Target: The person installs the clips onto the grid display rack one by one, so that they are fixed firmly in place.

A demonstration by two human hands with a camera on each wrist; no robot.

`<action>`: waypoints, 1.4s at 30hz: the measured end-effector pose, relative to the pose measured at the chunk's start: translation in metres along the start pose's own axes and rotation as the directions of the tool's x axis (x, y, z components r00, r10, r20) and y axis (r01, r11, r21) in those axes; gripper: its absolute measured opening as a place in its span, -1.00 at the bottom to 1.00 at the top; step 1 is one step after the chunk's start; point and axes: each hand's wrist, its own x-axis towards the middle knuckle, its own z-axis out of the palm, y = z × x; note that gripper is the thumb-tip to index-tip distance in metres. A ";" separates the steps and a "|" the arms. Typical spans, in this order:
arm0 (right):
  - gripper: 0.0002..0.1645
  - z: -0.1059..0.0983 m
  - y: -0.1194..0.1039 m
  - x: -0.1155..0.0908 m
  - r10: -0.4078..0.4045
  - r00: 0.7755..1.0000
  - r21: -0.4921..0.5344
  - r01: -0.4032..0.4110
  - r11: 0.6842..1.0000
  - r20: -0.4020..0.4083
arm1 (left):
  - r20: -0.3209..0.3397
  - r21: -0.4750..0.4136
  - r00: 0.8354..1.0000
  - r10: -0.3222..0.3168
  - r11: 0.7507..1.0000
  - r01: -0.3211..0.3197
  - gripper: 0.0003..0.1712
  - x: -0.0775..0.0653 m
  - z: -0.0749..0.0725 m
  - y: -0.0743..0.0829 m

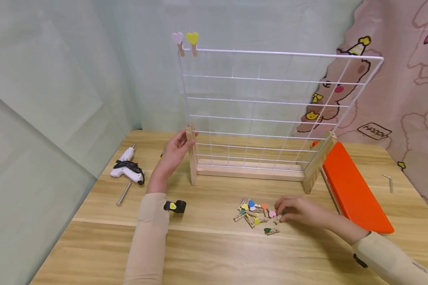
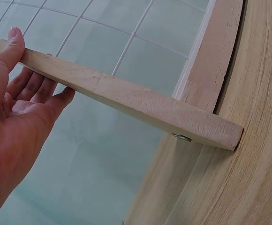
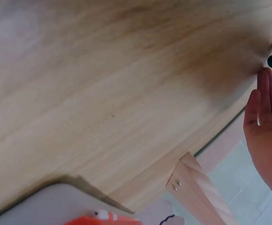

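Note:
A white wire grid rack [image 1: 256, 79] stands upright in a wooden base [image 1: 249, 170]. My left hand [image 1: 176, 150] grips the upper part of the left wooden post [image 2: 126, 96], thumb on one side and fingers on the other. Two heart clothespins, one pale pink [image 1: 178, 38] and one yellow [image 1: 192, 38], are clipped on the grid's top left. Near the table's middle lies a pile of small wooden clothespins [image 1: 249, 215] with coloured hearts. At its right edge my right hand [image 1: 301, 210] pinches a clothespin with a green heart [image 3: 271, 61], partly hidden by the fingers.
On the left lie a white glue gun [image 1: 128, 166] with a black cord and a metal bolt [image 1: 124, 194]. An orange-red flat case [image 1: 354, 188] lies right of the rack, with a hex key [image 1: 389, 182] beyond it. A loose green-heart clothespin [image 1: 272, 231] lies in front of the pile.

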 end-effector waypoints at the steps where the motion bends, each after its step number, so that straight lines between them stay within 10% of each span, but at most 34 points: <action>1: -0.87 -0.001 -0.001 -0.001 0.006 1.000 0.006 -0.006 1.000 -0.003 | -0.003 0.005 1.000 -0.001 1.000 0.001 -0.45 0.000 0.000 0.000; 16: -0.82 -0.025 -0.029 0.015 0.046 0.979 0.214 -0.002 0.977 -0.201 | 0.010 0.006 0.999 -0.034 0.999 0.033 -0.45 -0.005 0.003 0.008; 30: -0.74 -0.141 -0.124 0.150 -0.187 0.902 0.157 0.264 0.952 -0.388 | 0.010 0.040 1.000 -0.014 0.999 0.013 -0.51 -0.007 0.003 0.021; 36: -0.77 -0.192 -0.174 0.193 -0.080 0.836 0.101 0.159 0.982 -0.543 | 0.010 0.016 1.000 -0.008 1.000 0.008 -0.53 -0.005 0.001 0.013; 42: -0.69 -0.222 -0.168 0.231 0.073 0.793 0.148 0.022 0.989 -0.605 | 0.019 0.009 1.000 0.011 1.000 -0.011 -0.49 -0.001 -0.001 0.002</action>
